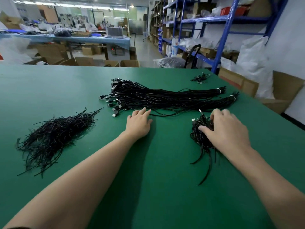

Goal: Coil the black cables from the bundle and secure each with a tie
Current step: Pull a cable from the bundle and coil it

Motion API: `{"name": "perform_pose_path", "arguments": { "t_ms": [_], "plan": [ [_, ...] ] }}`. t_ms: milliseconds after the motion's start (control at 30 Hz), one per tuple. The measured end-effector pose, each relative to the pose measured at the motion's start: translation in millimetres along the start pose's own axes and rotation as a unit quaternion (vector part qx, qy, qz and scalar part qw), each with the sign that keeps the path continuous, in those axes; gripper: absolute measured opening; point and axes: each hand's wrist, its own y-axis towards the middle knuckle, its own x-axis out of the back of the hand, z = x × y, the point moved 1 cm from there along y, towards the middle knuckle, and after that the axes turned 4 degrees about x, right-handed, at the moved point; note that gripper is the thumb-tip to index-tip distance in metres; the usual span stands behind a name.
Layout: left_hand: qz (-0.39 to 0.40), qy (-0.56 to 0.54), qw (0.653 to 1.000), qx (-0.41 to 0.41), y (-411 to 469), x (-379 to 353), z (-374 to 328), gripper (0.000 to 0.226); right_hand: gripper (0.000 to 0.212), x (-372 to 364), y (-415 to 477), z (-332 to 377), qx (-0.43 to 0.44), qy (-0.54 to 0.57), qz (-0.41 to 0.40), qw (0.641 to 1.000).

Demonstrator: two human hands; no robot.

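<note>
A long bundle of black cables (165,96) lies across the middle of the green table (156,187), USB plugs at its left end, white bands at its right ends. My left hand (138,123) rests flat and open on the table just in front of the bundle, fingertips near a loose cable. My right hand (226,128) lies on a pile of coiled black cables (200,138) at the right, fingers curved over it, thumb pressing on the coils. A heap of black twist ties (54,138) sits at the left.
A small clump of cables (200,78) lies near the table's far right corner. Cardboard boxes (280,93) stand past the right edge, blue shelving (222,38) behind them. More boxes and a long workbench (66,38) lie beyond the far edge.
</note>
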Motion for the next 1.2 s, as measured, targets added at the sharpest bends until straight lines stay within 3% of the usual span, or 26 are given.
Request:
{"name": "perform_pose_path", "arguments": {
  "t_ms": [100,167,233,367,567,767,933,1067,1200],
  "plan": [
    [-0.024,0.033,0.999,-0.004,10,1,8,0.049,0.041,0,-1,19,0.106,-0.021,-0.016,0.994],
    [-0.037,0.034,0.999,-0.009,13,1,11,0.043,0.032,-6,-2,34,0.181,-0.026,0.020,0.983],
    [-0.050,0.030,0.998,-0.019,15,4,12,0.037,0.028,-16,-2,42,0.204,-0.042,0.079,0.975],
    [-0.088,0.042,0.994,-0.044,13,9,16,0.022,0.032,-24,2,38,0.160,-0.098,0.128,0.974],
    [-0.189,-0.006,0.975,-0.120,0,23,16,0.020,0.050,-31,-1,33,0.095,-0.099,0.147,0.980],
    [-0.151,-0.098,0.970,-0.162,-18,43,1,0.019,0.050,-31,-5,36,0.094,-0.069,0.140,0.983],
    [-0.198,0.023,0.961,-0.194,-30,53,-7,0.026,0.052,-29,-3,38,0.112,-0.055,0.106,0.986],
    [-0.191,0.130,0.956,-0.183,-28,60,-9,0.034,0.059,-35,0,47,0.169,-0.044,0.149,0.973],
    [-0.159,0.075,0.979,-0.104,-23,74,8,0.027,0.054,-40,1,44,0.159,-0.092,0.186,0.965]
  ]
}}
